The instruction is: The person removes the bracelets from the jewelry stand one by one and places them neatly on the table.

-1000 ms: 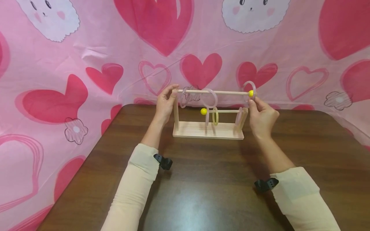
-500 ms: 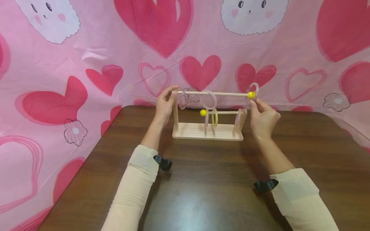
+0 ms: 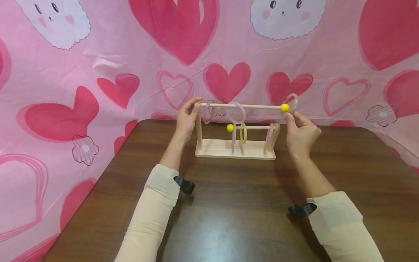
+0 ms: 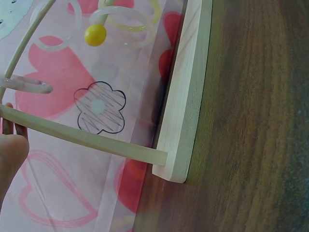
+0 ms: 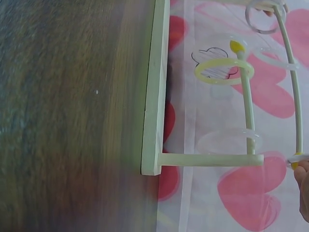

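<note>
A light wooden stand [image 3: 235, 149] has two rods, each ending in a yellow ball. My left hand [image 3: 186, 120] grips the top of its tall left post [image 3: 199, 131], where the upper rod [image 3: 258, 106] begins. My right hand [image 3: 302, 136] pinches a clear pinkish ring [image 3: 296, 100] between thumb and fingers, right at the upper rod's yellow ball [image 3: 284, 107] and mostly to its right. Two similar rings, one of them a pale ring [image 3: 243, 112], hang on the upper rod. A yellow ring [image 3: 243, 134] and two pinkish rings hang on the lower rod [image 3: 253, 127].
The stand rests on a dark brown wooden table [image 3: 229, 203], near its back edge. Behind it hangs a pink cloth [image 3: 229, 43] printed with hearts. Dark wrist cameras sit at both cuffs, such as the left camera [image 3: 184, 185].
My right hand has drawn the pinched ring to the right, from around the yellow ball to its right side. My left hand has stayed on the post.
</note>
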{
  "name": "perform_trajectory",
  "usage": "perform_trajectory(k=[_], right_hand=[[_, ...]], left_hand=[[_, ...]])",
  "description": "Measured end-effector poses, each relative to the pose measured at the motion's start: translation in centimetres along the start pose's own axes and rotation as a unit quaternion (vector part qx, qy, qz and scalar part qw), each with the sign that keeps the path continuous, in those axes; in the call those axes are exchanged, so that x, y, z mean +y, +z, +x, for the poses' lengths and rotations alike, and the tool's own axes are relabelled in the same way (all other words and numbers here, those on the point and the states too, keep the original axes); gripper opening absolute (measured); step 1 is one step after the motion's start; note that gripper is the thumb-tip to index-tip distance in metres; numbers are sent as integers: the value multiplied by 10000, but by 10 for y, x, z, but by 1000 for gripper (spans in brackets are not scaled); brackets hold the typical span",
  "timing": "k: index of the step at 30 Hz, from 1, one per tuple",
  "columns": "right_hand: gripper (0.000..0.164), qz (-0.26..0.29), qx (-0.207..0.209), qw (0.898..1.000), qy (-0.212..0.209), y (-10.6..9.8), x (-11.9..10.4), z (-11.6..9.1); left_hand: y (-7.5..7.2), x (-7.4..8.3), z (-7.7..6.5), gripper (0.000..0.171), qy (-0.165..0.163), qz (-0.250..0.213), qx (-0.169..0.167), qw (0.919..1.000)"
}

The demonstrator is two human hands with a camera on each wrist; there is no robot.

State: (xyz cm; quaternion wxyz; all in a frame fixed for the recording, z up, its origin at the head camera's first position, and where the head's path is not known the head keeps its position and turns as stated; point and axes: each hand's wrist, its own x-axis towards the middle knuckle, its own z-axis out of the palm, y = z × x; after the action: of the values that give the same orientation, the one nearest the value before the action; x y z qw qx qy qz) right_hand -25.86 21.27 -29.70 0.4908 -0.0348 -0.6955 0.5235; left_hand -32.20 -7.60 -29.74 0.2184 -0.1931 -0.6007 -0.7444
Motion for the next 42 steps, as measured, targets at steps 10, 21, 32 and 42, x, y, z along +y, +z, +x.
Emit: perform_trajectory(k=[10,21,32,42], right_hand=[[15,56,282,9992,275,-6,5,7],[12,880,534,9942,326,-11,-8,7],[15,1524,299,9869,447,-9,-19,0],[20,2246,-140,9720,673,-6,-23,-11]], left_hand=[[0,0,0,27,0,-57,-9,10000],[0,-1,0,32,33,-89,39,9999],[1,0,1,27,11,-9,77,10000],[1,0,0,26,9,4,43,10000]])
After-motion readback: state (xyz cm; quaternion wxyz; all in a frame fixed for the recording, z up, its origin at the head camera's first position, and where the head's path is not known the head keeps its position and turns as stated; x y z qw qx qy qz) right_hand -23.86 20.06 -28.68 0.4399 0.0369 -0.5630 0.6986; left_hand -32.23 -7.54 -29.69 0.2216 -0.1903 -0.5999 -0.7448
